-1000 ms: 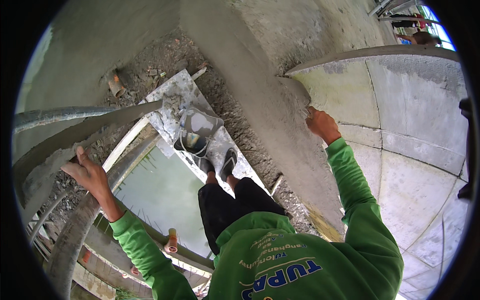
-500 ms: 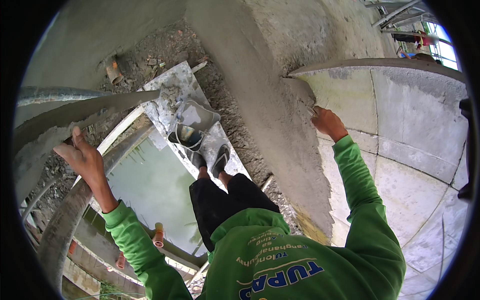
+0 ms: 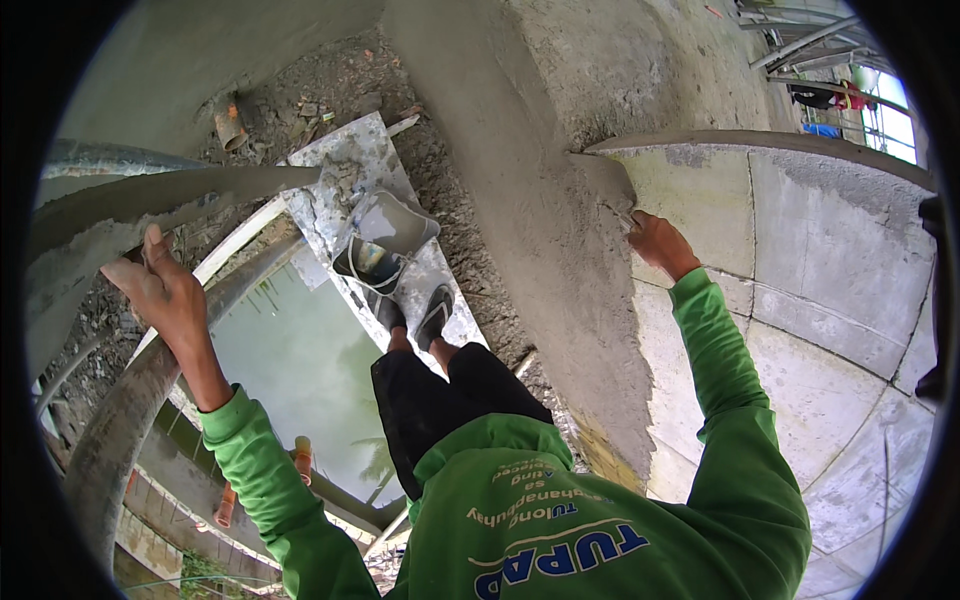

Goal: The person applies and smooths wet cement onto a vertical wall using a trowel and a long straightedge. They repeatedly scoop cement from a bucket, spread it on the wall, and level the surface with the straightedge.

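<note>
My right hand is closed on a small trowel, its metal end against the wet grey cement band beside the pale panelled wall. Most of the trowel is hidden by my fingers and cement. To the left, my left hand is raised with thumb and fingers apart, touching the lower edge of a cement-coated beam. Pale dust covers its fingertips. Between my arms, a cut-open container and a dark bucket stand by my feet on a cement-spattered board.
Murky greenish water lies left of the board under my feet. Rubble and a short orange pipe are at the far left. A curved pipe runs below my left arm. Another person is far off at upper right.
My right hand and the trowel have stayed almost in place on the cement. My left hand has shifted slightly up and left in view as the whole view tilted a little.
</note>
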`<control>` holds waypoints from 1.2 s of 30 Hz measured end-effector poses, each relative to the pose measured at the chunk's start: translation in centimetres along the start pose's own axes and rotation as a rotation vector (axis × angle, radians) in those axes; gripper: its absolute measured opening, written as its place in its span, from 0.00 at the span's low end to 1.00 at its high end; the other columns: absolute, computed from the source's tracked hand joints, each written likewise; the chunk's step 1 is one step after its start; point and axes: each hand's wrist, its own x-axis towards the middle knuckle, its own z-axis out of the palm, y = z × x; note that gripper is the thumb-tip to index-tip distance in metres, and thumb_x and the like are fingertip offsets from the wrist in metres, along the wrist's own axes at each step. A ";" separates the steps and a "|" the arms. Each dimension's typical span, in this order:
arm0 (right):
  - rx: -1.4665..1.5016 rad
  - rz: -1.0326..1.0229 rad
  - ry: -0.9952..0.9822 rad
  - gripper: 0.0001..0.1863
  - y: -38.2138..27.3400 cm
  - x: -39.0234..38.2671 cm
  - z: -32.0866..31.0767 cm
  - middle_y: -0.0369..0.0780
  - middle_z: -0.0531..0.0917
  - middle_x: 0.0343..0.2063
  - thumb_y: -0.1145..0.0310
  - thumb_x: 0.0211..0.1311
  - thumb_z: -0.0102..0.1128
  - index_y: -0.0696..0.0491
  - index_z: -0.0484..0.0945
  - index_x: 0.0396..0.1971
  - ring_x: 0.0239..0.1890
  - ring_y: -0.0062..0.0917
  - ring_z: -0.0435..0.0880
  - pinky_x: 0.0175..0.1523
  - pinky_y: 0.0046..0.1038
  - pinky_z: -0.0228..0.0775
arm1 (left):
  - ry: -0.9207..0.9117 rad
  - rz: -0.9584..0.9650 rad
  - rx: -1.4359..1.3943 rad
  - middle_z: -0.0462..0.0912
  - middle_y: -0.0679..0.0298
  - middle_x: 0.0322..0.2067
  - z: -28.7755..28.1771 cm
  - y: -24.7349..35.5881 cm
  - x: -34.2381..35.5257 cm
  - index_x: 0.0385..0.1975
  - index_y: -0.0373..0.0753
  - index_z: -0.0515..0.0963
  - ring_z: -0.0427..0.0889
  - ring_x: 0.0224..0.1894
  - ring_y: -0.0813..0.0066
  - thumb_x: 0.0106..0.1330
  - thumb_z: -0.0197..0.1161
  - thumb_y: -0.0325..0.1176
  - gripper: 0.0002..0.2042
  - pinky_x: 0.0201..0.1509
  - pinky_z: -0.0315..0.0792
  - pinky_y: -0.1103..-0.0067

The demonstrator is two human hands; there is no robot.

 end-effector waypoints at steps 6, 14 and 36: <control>-0.006 -0.026 0.101 0.24 -1.7 1.9 -0.3 0.54 0.82 0.39 0.65 0.55 0.52 0.53 0.72 0.54 0.43 0.47 0.81 0.50 0.42 0.72 | -0.024 -0.010 -0.060 0.66 0.48 0.49 0.0 -0.5 0.0 0.58 0.23 0.55 0.74 0.46 0.68 0.70 0.50 0.24 0.21 0.48 0.75 0.77; -0.029 0.049 -0.088 0.24 -0.8 0.3 -1.1 0.53 0.81 0.41 0.66 0.57 0.49 0.53 0.72 0.55 0.43 0.44 0.82 0.51 0.39 0.72 | 0.003 0.116 0.085 0.65 0.48 0.49 -0.1 -0.9 0.1 0.57 0.24 0.58 0.70 0.50 0.68 0.69 0.51 0.24 0.19 0.47 0.75 0.78; -0.054 0.085 -0.160 0.25 -2.1 0.5 -0.9 0.53 0.82 0.40 0.67 0.57 0.49 0.54 0.70 0.57 0.34 0.41 0.84 0.47 0.39 0.75 | -0.016 0.056 -0.123 0.66 0.52 0.44 0.0 -0.4 0.0 0.50 0.24 0.61 0.72 0.45 0.70 0.69 0.50 0.23 0.14 0.48 0.75 0.78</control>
